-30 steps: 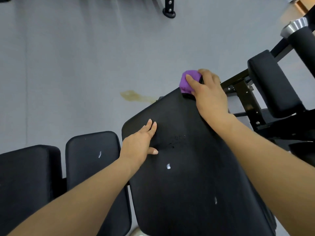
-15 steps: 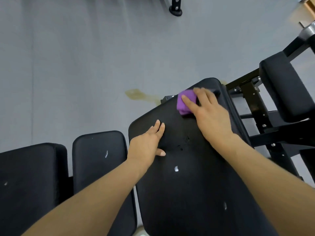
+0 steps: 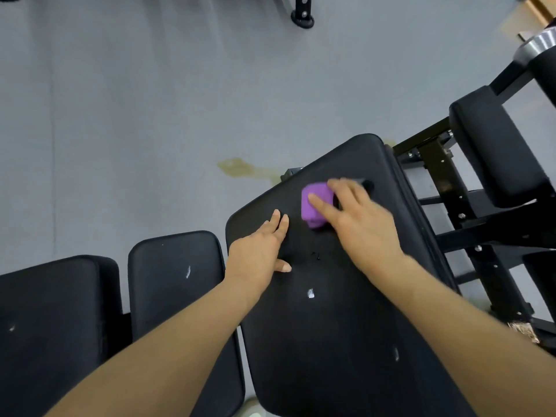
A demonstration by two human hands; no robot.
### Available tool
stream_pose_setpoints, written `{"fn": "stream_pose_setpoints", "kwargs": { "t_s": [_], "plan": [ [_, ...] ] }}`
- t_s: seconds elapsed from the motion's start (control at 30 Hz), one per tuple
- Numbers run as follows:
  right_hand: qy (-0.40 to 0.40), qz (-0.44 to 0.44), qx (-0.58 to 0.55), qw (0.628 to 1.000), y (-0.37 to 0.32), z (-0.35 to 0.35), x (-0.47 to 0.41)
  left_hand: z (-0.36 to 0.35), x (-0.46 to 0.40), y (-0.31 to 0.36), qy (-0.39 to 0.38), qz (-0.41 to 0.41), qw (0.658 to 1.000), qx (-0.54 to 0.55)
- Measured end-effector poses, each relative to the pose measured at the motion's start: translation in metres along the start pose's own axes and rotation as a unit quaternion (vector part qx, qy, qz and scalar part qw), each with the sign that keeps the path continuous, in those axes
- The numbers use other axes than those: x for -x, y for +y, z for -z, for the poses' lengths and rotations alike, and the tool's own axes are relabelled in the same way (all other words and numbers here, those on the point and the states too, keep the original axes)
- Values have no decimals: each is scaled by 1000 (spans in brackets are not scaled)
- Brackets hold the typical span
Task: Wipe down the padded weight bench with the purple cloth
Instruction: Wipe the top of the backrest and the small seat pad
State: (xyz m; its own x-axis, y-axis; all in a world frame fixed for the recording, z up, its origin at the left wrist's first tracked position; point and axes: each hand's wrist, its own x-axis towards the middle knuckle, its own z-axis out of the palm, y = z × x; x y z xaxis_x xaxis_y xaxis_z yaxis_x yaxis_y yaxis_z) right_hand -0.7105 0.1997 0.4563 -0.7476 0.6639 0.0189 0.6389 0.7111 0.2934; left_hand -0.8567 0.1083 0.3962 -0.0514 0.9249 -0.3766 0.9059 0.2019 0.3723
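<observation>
Pads first, far left: two black padded seat sections side by side, the outer one [image 3: 51,320] cut by the frame edge, the inner one [image 3: 177,299] with a small white scuff on top. Grey gym floor [image 3: 120,115] behind, with a yellowish stain [image 3: 237,167] just past the far edge of the main pad. Left hand [image 3: 258,254] lies flat, palm down, fingers straight and together, thumb out to the side, on the near-left part of the black padded bench [image 3: 331,341], holding nothing. Bench pad is long, tilted toward upper right, with white nicks and a few small dark specks between the two hands. Purple cloth [image 3: 314,207] is bunched into a small wad on the pad's far half, just beside the left fingertips but not touching them. Right hand [image 3: 361,227] is pressed on top of the cloth with fingers spread over it, cloth sticking out on its left side; hand is motion-blurred. Right of the bench, black steel frame [image 3: 445,176] with bolts, then another black pad [image 3: 496,152] raised on it, and a chrome end cap [image 3: 538,45] at the top right corner.
</observation>
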Motion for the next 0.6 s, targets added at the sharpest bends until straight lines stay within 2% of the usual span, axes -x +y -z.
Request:
{"fn": "stream_pose_setpoints", "kwargs": {
  "t_s": [0.1,0.2,0.3,0.4,0.5,0.6],
  "plan": [
    [-13,-59,-1,998,-2,1,-45,-1,0,0,9,-5,1000,-22],
    [8,-83,-28,996,-7,0,-46,-2,0,0,7,-5,1000,-23],
    [40,-57,-51,996,-17,-2,3,-1,0,0,12,-4,1000,-9],
    [8,-6,-61,998,-25,-1,50,-2,-2,0,4,-3,1000,7],
    [-17,11,-44,999,-10,0,31,-3,-2,0,12,-8,1000,-4],
    [6,-20,-22,1000,5,0,-18,-6,-1,-1,23,-11,1000,-10]
  ]
}}
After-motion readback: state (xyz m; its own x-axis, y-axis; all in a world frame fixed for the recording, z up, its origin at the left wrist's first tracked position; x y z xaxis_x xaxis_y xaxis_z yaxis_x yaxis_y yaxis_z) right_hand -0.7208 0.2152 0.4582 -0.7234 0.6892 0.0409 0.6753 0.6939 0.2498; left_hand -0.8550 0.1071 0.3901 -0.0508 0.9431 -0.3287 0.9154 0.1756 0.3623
